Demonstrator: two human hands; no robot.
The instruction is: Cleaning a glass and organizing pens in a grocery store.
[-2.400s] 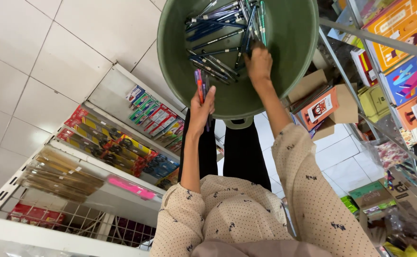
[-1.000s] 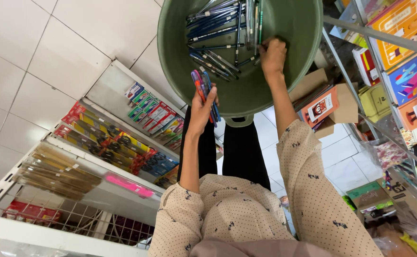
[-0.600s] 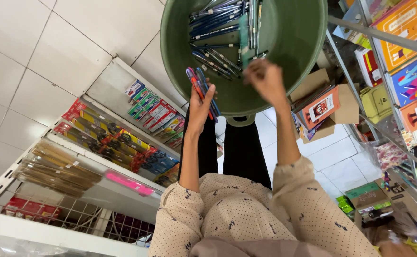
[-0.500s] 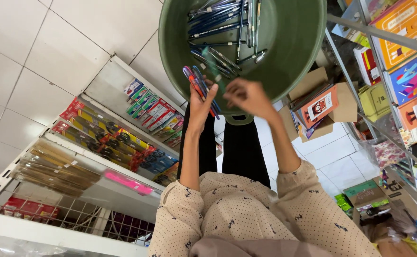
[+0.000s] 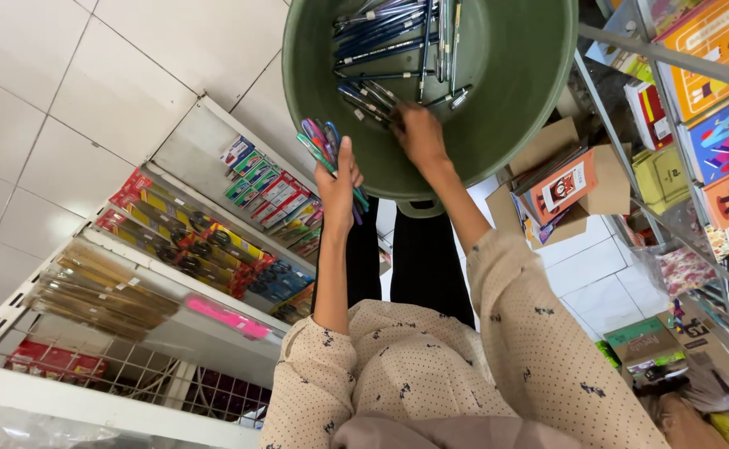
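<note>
A green plastic bucket point(image 5: 514, 83) sits on the floor in front of my legs, with several loose pens point(image 5: 398, 41) lying in it. My left hand point(image 5: 338, 179) is raised beside the bucket's near rim and grips a bunch of coloured pens point(image 5: 325, 145) that fan upward. My right hand point(image 5: 418, 133) reaches down inside the bucket, and its fingertips rest on the nearest pens point(image 5: 373, 93). Its fingers are turned away from me, so I cannot see whether they close on a pen.
A low white wire shelf point(image 5: 173, 249) with packets of stationery runs along the left. An open cardboard box point(image 5: 564, 187) of booklets stands right of the bucket. A metal rack point(image 5: 714, 108) of colourful books fills the right side. White floor tiles point(image 5: 65, 100) lie beyond.
My right hand carried a pen from the bucket to the bunch in my left hand, then went back down into the bucket. My left hand stayed put.
</note>
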